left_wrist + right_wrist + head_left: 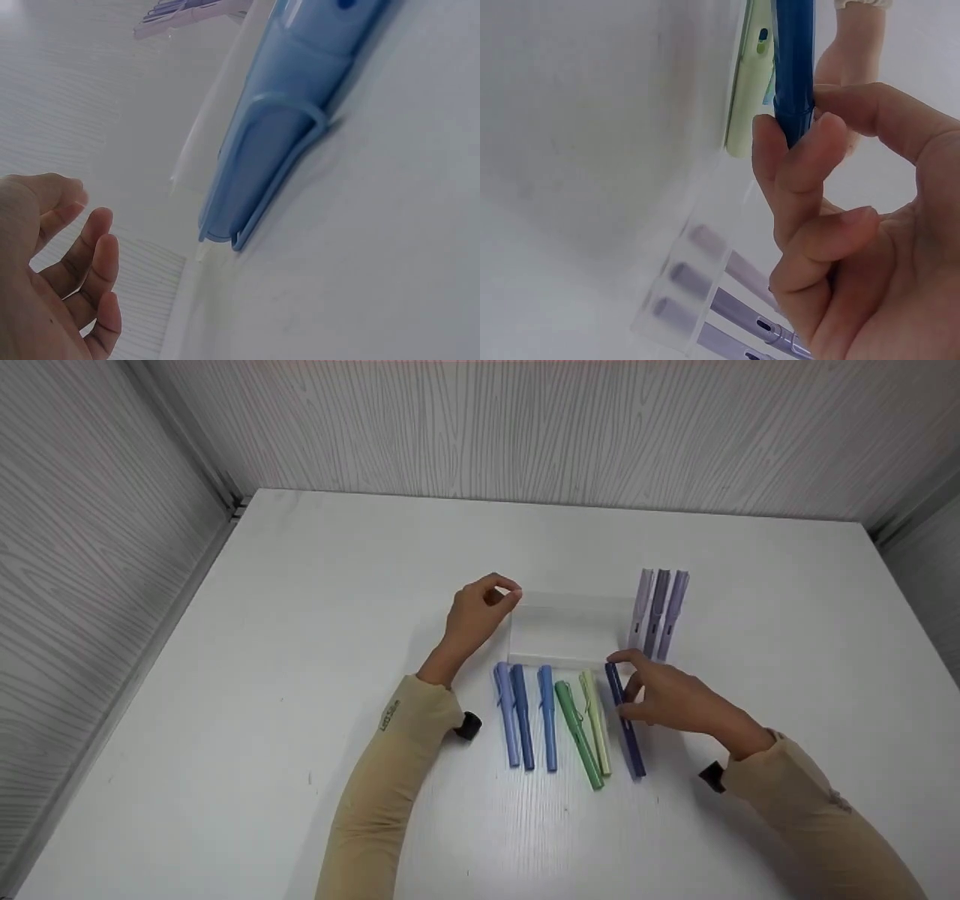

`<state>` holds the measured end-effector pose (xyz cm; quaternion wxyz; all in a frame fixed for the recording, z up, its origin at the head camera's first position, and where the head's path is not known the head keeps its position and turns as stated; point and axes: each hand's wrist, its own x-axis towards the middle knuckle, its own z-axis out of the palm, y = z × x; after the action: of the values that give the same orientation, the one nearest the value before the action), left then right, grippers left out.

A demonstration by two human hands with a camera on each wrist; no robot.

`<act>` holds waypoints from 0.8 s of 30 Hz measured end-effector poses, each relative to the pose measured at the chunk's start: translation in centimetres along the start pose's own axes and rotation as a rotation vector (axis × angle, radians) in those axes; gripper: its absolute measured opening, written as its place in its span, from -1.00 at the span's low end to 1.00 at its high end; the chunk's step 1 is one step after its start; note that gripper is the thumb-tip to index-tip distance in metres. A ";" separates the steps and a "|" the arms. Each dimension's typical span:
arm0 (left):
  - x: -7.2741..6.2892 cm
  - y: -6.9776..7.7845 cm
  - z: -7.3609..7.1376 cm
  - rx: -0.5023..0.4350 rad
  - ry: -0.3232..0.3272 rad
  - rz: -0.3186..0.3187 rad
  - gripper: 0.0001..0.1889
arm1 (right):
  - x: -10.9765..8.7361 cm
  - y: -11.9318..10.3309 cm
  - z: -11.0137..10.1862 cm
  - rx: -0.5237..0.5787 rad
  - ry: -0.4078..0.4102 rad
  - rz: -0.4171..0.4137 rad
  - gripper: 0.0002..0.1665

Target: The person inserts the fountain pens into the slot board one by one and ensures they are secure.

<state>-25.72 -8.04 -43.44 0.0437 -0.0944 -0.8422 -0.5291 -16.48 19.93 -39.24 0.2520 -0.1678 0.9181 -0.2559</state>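
Observation:
My right hand pinches a dark blue pen near its upper end, thumb on one side and fingers on the other; the right wrist view shows the same pen between the fingertips. At the far left corner of a clear box, my left hand pinches the rim with thumb and index finger, the other fingers loosely bent. Three purple pens lie side by side in the right end of the box. Beside the dark blue pen lie a pale green pen and a green pen.
Left of the green pens, a periwinkle pen, a blue pen and a lighter blue pen lie in front of the box on the white table. Wood-patterned panels stand behind the table and at its sides.

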 end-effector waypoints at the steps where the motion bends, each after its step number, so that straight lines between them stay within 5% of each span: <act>1: 0.0 0.0 0.0 0.004 0.001 0.001 -0.82 | -0.1 0.0 -0.1 0.010 0.006 -0.001 -0.16; 24: 0.1 0.0 0.0 0.016 0.010 -0.010 -0.81 | 0.1 0.0 -1.1 0.184 0.247 -0.039 -0.16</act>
<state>-25.78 -8.02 -43.40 0.0458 -0.0873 -0.8466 -0.5230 -17.13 20.32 -38.46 0.1462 -0.1290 0.9114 -0.3624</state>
